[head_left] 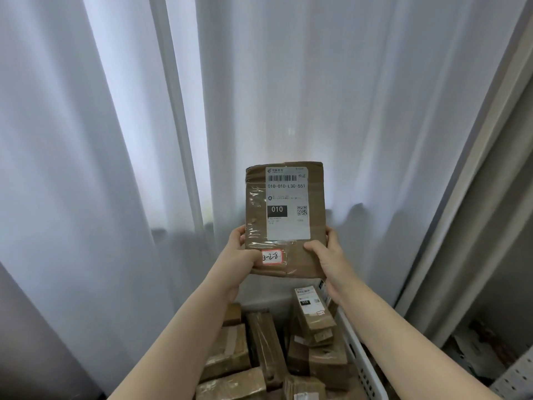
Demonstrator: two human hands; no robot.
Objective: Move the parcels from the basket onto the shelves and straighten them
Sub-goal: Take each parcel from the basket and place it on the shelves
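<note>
I hold a flat brown cardboard parcel [288,249] upright in front of me, its white shipping label and a small red-edged sticker facing me. My left hand [239,255] grips its lower left edge, thumb on the front. My right hand [328,255] grips its lower right edge, thumb across the front. Below, a white plastic basket [362,362] holds several brown taped parcels [259,347], some lying flat, some leaning.
White curtains [144,140] hang behind the parcel and fill most of the view. A grey metal shelf upright [473,226] rises on the right, with a perforated shelf edge [516,379] and dim items at the lower right.
</note>
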